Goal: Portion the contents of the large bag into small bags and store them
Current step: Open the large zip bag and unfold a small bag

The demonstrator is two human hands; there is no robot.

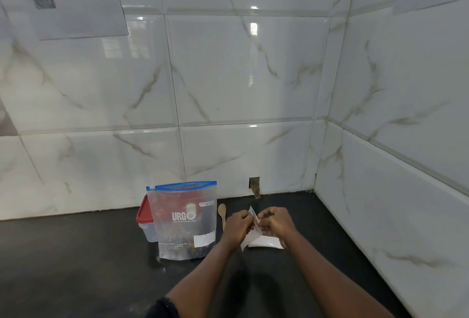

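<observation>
Hands: left hand and right hand are pinching a small bag, lower centre.
Large bag: standing just left.

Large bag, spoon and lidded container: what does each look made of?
Large bag: clear, glossy plastic film, dark contents showing through, blue zip strip on top. Spoon: probably wood, pale tan and matte. Container: translucent plastic body with an opaque red lid, likely plastic too. Small bag, pinched by left hand and right hand: thin clear film, seemingly plastic.
</observation>
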